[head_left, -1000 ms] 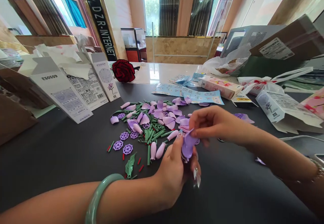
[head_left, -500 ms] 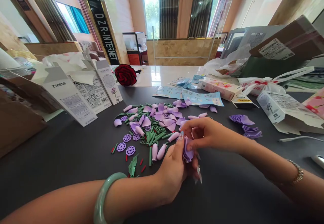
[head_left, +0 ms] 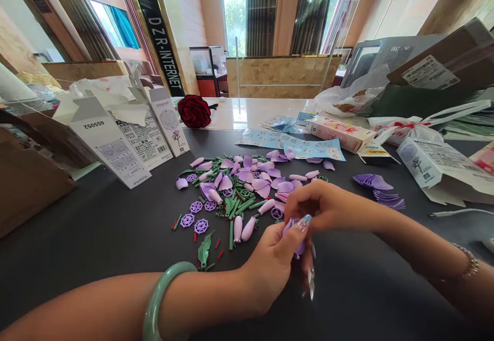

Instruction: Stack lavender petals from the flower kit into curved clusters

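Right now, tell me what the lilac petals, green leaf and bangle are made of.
The lilac petals look like moulded matte plastic: even colour, identical curved shapes. The green leaf seems the same plastic, with crisp moulded veins. The bangle looks like polished jade or imitation jade: milky green, glossy; the look cannot settle which.

A small lilac plastic flower head (head_left: 294, 235), made of curved matte petals layered closely together, was pinched in the left hand (head_left: 266, 264) and tilted, with much of it hidden. The right hand (head_left: 324, 207) closed in on it from above, just over its top edge. Only a narrow strip of pale, smooth petal showed between the hands, so its centre could not be seen.
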### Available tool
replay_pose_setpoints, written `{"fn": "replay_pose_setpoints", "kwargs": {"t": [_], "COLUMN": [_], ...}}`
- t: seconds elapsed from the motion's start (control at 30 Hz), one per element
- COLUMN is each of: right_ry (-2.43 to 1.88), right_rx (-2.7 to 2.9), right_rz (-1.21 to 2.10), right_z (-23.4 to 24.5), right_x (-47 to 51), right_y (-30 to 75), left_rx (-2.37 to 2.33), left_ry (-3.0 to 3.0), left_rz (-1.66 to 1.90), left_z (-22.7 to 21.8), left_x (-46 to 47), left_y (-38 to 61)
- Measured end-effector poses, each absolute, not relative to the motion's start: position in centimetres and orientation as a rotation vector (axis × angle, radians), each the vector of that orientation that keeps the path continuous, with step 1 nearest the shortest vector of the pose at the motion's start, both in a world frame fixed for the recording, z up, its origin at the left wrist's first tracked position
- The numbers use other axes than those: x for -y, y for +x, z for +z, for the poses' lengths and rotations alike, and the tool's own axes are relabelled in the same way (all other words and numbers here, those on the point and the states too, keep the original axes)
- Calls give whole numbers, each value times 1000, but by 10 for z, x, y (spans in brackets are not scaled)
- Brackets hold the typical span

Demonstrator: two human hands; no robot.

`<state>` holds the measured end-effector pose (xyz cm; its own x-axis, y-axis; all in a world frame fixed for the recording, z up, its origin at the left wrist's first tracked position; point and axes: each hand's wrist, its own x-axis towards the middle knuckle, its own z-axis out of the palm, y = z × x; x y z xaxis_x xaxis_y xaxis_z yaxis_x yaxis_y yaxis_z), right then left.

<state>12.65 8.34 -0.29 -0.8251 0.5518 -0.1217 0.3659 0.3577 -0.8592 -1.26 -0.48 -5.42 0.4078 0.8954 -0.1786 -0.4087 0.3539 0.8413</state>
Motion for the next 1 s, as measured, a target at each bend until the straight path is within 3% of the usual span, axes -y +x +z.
{"fn": "replay_pose_setpoints", "kwargs": {"t": [0.13, 0.2, 0.4, 0.67, 1.0], "right_ry": [-730, -728, -977, -913, -876], "right_rx": [2390, 2411, 2480, 2713, 2867], "right_rz": [1780, 1748, 1079, 410, 246], "right_z": [6, 10, 12, -5, -18], "right_x": [-87, -92, -112, -144, -148], "right_y": [135, 141, 139, 74, 32], "left_rx": [-644, -626, -621, -608, -598], "left_ry": [882, 911, 935, 938, 943], "left_rz": [905, 891, 849, 826, 834], "left_z": [-54, -54, -54, -56, -58], "left_x": [7, 6, 5, 7, 7], "left_y": [-13, -14, -15, -15, -14]}}
